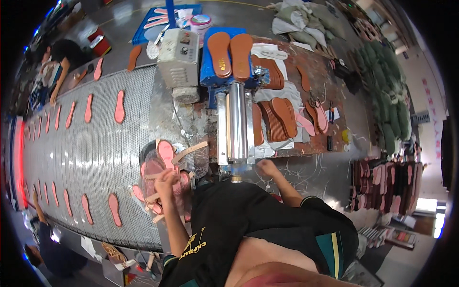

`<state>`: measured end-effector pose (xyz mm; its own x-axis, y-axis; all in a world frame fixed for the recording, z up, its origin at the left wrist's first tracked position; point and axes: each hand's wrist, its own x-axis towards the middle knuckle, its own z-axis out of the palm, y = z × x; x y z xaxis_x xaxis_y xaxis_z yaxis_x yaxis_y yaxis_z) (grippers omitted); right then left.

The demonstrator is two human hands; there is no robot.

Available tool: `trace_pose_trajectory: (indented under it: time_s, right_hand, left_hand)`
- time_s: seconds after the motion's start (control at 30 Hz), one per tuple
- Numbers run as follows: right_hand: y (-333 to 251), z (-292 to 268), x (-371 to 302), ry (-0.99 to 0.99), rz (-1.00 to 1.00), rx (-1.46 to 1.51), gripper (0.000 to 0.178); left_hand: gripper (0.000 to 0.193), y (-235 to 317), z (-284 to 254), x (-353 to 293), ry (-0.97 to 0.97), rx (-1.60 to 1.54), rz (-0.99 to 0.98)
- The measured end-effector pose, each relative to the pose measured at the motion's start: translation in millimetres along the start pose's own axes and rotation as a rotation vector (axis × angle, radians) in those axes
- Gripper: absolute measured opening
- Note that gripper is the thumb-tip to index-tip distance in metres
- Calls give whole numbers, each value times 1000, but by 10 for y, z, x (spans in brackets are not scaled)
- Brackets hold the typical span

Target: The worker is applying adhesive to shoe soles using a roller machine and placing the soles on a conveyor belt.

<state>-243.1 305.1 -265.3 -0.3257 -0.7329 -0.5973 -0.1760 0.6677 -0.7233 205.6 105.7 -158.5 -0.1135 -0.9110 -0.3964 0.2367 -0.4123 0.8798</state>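
My left hand is closed, its fingers bent down over a loose heap of pink insoles with tan strips. What it grips among them is too small to make out. Beside the lower end of a roller machine, my right hand has its fingers curled in, and their inner side is hidden. Two brown insoles lie side by side on the machine's blue top.
To the left, a conveyor carries rows of pink insoles. Brown insoles stand stacked on the worktable at right, near pliers. A grey control box adjoins the machine. Other people work along the conveyor. Hanging footwear pieces are far right.
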Motion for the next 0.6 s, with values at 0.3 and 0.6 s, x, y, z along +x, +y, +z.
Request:
trace_pose_trajectory:
  time_s: [0.3, 0.6]
  right_hand:
    - [-2997, -700, -183, 655, -786, 24, 17]
    - [-4421, -406, 143, 784, -679, -753, 60]
  left_hand:
    - [21, -238, 647, -49, -300, 17, -202]
    - [18, -383, 268, 100, -339, 200, -19]
